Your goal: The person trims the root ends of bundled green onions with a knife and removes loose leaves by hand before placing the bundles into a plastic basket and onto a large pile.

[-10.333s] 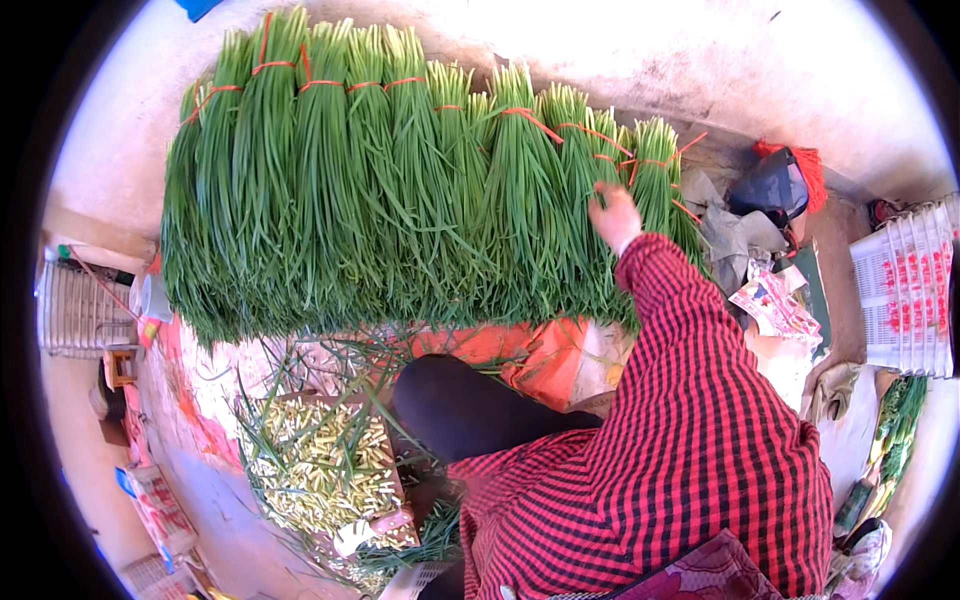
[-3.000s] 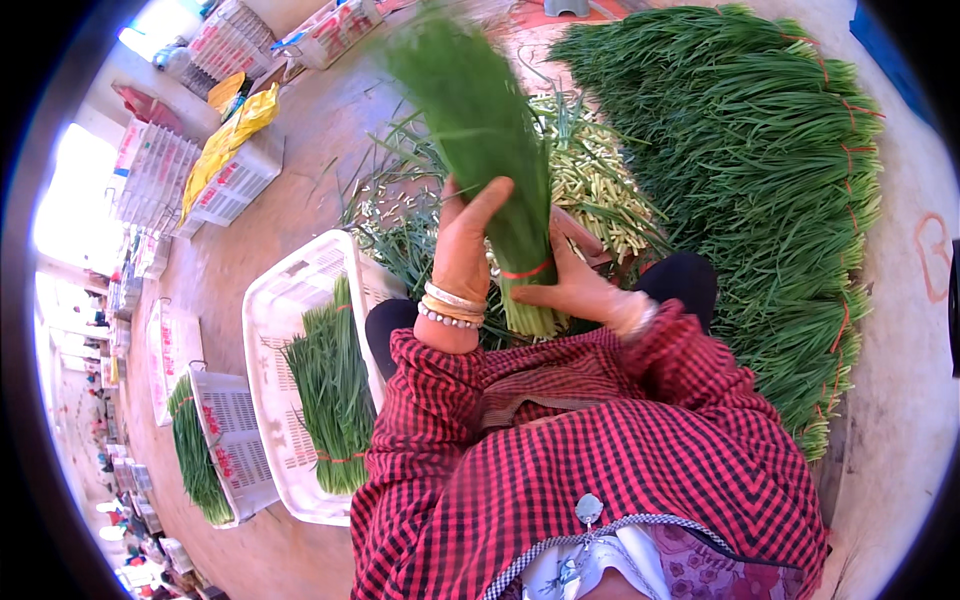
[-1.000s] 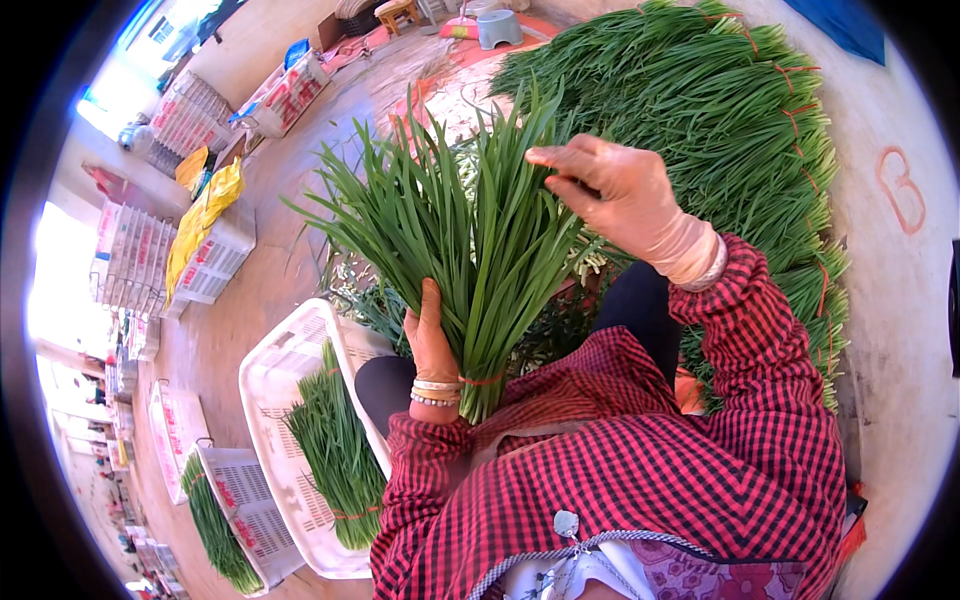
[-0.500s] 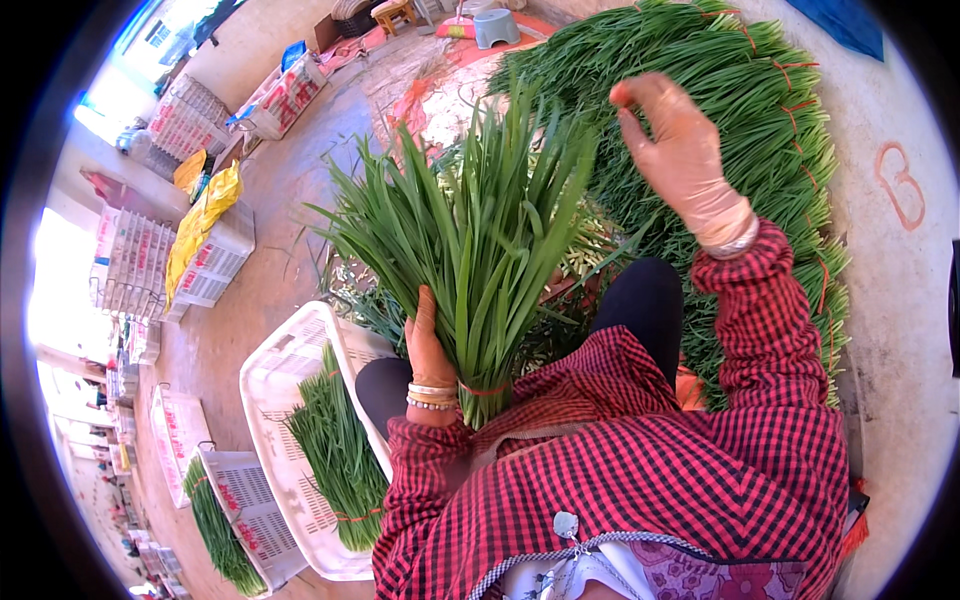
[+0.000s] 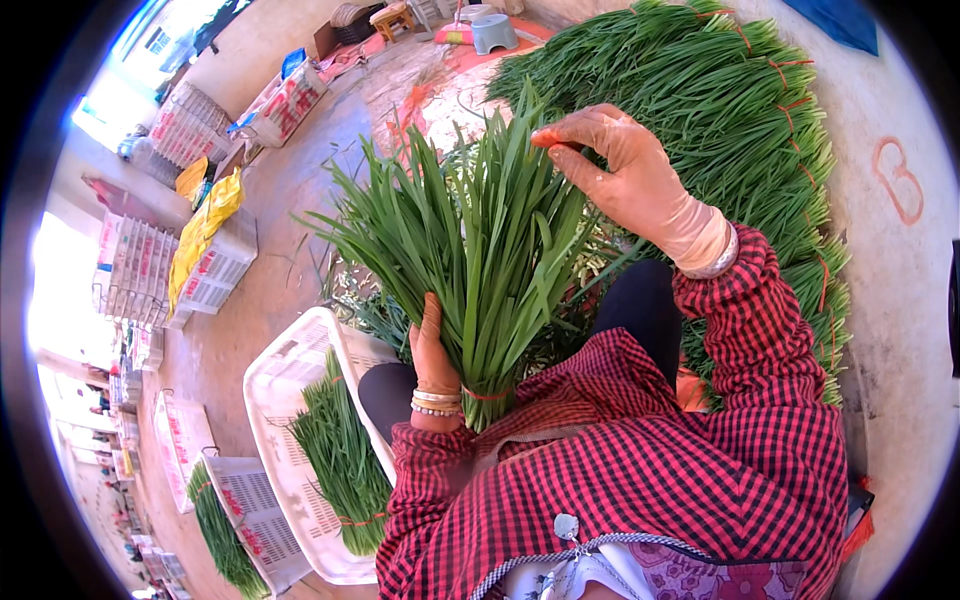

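My left hand (image 5: 434, 350), with bracelets at the wrist, is closed around the lower part of a large bunch of garlic chives (image 5: 475, 270). A red band (image 5: 487, 396) ties this bunch near its cut ends, and its leaves fan out away from me. My right hand (image 5: 630, 165), in a thin see-through glove, is raised at the right side of the leaf tips. Its thumb and forefinger, reddish at the tips, are pinched together; whatever may be between them is too small to make out.
A long heap of banded chives (image 5: 700, 150) lies along the wall at right. Left of my knee, a white plastic crate (image 5: 262, 395) holds a tied bunch (image 5: 340, 450). Another crate (image 5: 275, 520) stands beyond it, near stacked crates (image 5: 140, 262). A grey-blue stool (image 5: 494, 34) is at the back.
My right hand has come left and down from above the heap to the bunch's leaf tips, its fingers drawing together. My left hand still grips the bunch, nearly in place.
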{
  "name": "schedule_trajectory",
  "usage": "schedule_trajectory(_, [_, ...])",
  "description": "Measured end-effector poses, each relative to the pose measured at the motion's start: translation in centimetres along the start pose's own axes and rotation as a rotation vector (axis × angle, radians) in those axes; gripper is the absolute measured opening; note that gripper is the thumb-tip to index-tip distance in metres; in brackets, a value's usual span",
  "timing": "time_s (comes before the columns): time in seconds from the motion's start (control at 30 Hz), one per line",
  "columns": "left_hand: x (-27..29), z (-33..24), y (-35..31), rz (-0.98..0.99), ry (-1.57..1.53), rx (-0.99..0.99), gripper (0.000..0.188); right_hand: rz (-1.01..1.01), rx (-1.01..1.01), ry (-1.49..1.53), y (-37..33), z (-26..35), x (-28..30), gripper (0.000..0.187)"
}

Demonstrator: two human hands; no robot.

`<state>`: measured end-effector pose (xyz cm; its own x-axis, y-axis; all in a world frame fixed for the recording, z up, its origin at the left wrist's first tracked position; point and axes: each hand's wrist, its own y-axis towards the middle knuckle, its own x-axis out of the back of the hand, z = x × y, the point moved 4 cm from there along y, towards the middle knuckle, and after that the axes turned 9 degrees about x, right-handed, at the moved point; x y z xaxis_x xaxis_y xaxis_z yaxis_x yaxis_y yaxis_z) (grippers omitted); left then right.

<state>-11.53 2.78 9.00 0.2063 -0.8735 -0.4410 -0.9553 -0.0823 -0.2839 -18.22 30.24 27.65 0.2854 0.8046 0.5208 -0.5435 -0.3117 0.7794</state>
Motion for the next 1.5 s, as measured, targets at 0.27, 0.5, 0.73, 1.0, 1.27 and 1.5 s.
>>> schedule_trajectory(0.27, [-0.3,0.3,-0.2,-0.009,0.011,0.017,0.049,0.04,-0.06,-0.042,-0.6,-1.8,-1.1,0.022])
schedule_trajectory(0.5, [-0.7,0.1,-0.6,-0.024,-0.084,0.053,0.041,0.084,-0.072,0.194,-0.7,-1.9,-1.2,0.021])
schedule_trajectory(0.73, [-0.5,0.5,-0.3,-0.037,-0.004,0.015,0.047,0.159,-0.039,0.146,-0.8,-1.5,-0.8,0.013])
schedule_trajectory(1.0, [-1.4,-0.9,-1.1,-0.062,0.057,-0.004,0.046,0.181,0.343,-0.402,-1.3,-1.0,0.0,0.015])
schedule_trajectory(1.27, [-1.9,-2.1,-1.0,-0.01,0.055,-0.153,0.032,0.163,0.265,-0.616,-2.1,-5.5,0.9,0.024])
schedule_trajectory(1.5, [-1.8,-3.9,-1.1,-0.127,-0.119,-0.13,0.033,0.451,-0.587,-0.252,-9.0,-15.0,4.6,0.077])
